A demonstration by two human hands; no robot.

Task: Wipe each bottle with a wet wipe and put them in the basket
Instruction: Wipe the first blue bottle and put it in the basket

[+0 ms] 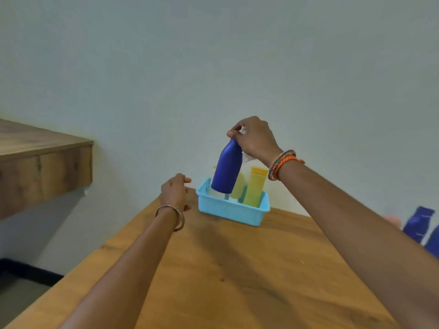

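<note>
My right hand [255, 137] grips a dark blue bottle [226, 168] by its neck, together with a crumpled white wet wipe [247, 157] tucked against the palm. The bottle hangs tilted, its base just over the left part of a light blue basket [232, 208] at the table's far edge. Inside the basket stand a yellow tube [255, 186] and a pale yellow bottle [238, 188]. My left hand [175, 192] hovers just left of the basket with loosely curled fingers and nothing in it.
The wooden table [225, 269] runs toward a plain wall. Two more dark blue bottles [419, 224] and something pink show at the right edge, partly behind my right arm. A thick wooden shelf [42, 162] juts out at the left.
</note>
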